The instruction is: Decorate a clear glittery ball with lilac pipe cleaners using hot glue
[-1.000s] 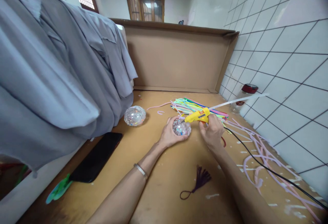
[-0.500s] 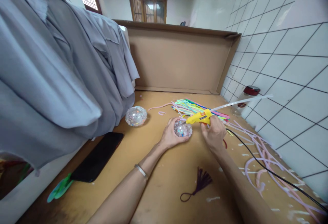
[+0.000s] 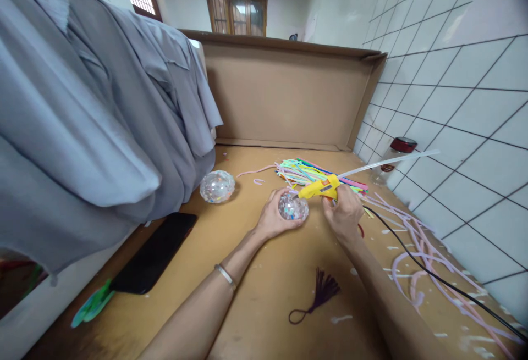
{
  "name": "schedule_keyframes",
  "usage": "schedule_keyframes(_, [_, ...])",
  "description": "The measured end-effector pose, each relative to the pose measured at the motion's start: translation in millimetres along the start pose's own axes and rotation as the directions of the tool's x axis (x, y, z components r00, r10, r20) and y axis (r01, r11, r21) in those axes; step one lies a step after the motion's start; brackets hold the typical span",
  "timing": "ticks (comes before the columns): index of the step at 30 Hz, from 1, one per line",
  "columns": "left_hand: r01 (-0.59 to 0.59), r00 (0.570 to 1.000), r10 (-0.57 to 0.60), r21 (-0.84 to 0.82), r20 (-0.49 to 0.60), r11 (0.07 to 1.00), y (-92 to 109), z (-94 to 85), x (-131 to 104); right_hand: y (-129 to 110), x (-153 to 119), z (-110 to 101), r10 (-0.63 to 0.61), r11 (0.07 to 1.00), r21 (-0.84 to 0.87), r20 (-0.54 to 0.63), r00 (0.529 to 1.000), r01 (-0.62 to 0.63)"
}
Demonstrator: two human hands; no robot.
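Note:
My left hand [image 3: 274, 217] is wrapped round a clear ball-like shell with coloured flecks [image 3: 293, 210], at the middle of the table. In my right hand [image 3: 345, 209] is a yellow hot glue gun [image 3: 319, 186], a long clear glue stick [image 3: 388, 163] jutting from its back. The gun's nozzle points left and sits at the shell's upper rim; whether it touches I cannot tell. A second clear, flecked shell [image 3: 217, 186] rests to the left. Closer to me lies a dark purple tassel [image 3: 324, 289] with a loop.
Behind the gun lies a bundle of coloured pipe cleaners [image 3: 297, 172]. Loose pink and lilac strands [image 3: 424, 255] and a black cord [image 3: 406, 250] run along the right. A black phone [image 3: 154, 253] lies left, near grey cloth [image 3: 124, 129]. A red-lidded jar [image 3: 402, 145] stands by the tiled wall.
The whole view has shifted very slightly. Both hands, the shell and the glue gun keep nearly the same places relative to each other.

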State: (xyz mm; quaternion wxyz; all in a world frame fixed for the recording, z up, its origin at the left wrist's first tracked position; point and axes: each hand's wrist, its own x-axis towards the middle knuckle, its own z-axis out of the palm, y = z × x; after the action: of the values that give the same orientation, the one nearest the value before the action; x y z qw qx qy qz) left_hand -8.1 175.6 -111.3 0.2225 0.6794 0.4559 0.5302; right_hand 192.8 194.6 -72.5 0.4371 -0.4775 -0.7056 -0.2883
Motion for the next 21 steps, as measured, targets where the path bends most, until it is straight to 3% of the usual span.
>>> schedule_keyframes(21, [-0.010,1.000,0.010,0.004,0.026,1.000,-2.7,0.2,0.0,-3.8,3.7,-5.5,0.038,0.998,0.052,0.011,0.999,-0.038])
